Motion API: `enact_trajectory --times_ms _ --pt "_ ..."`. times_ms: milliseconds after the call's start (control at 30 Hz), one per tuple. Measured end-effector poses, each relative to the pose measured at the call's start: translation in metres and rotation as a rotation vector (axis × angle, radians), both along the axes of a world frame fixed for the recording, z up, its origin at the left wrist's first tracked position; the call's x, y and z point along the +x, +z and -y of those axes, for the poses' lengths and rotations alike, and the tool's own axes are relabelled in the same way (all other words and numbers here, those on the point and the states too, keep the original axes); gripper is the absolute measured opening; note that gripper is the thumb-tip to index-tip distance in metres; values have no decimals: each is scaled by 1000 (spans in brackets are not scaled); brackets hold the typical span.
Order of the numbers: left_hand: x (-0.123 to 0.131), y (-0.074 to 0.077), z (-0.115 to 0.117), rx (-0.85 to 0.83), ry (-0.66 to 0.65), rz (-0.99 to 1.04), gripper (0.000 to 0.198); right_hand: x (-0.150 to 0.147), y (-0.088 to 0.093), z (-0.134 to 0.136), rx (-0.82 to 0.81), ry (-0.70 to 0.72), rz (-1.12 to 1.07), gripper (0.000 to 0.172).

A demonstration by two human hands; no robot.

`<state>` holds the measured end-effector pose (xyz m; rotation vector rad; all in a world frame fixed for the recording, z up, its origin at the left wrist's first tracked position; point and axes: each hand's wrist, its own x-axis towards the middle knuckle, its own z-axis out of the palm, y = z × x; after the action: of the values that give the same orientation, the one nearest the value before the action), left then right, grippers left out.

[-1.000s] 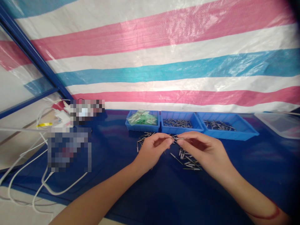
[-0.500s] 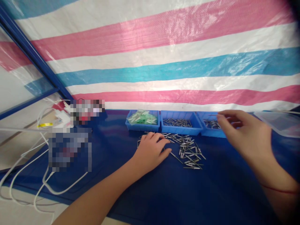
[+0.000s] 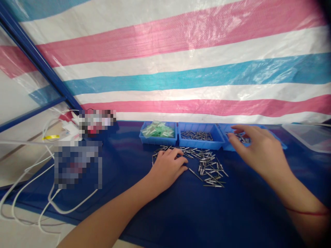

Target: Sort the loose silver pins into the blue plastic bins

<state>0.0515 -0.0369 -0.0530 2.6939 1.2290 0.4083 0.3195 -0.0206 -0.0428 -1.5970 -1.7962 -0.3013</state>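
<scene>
My left hand point(image 3: 168, 168) rests over the near side of a heap of pop rivets point(image 3: 208, 167) on the blue table. Its fingers are bent but parted, and I see nothing gripped in them; the palm covers part of the heap. One rivet point(image 3: 196, 174) lies just right of the thumb. My right hand point(image 3: 261, 148) hovers over the right blue bin point(image 3: 231, 147), thumb and forefinger apart with nothing visible between them. Rivets point(image 3: 241, 138) lie in that bin, partly hidden by the hand.
The middle blue bin point(image 3: 201, 143) also holds rivets. The left bin point(image 3: 157, 140) contains green-tinted plastic packets point(image 3: 159, 130). A clear plastic container point(image 3: 305, 137) stands far right. White cables point(image 3: 69, 210) and blurred items lie left. A striped sheet point(image 3: 181, 79) hangs behind.
The thin rivet seen between my right thumb and forefinger is gone from the fingers, which have parted. That hand has shifted slightly left and down. My left thumb and forefinger have drawn closer together.
</scene>
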Motion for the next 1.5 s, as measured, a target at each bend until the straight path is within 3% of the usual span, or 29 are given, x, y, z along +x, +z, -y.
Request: enact_trajectory --times_ms 200,467,733,867,1133,1300,1500 --pt "1 -4 -4 -97 -59 238 21 -24 -1 6 13 174 -17 26" --pt "10 2 -2 -302 128 749 16 -70 -3 30 -288 583 -215 18" --pt "16 4 2 -596 156 1045 18 -75 -4 31 -465 531 -490 24" --pt "15 3 2 -634 144 1029 22 -74 -3 31 -502 560 -598 25" --pt "10 7 2 -536 74 667 26 -79 -8 35 -420 523 -653 23" --pt "11 5 1 -521 93 719 27 -81 -9 34 -413 493 -796 23" --pt "12 3 3 -487 72 693 26 -82 -6 38 -429 508 -732 20"
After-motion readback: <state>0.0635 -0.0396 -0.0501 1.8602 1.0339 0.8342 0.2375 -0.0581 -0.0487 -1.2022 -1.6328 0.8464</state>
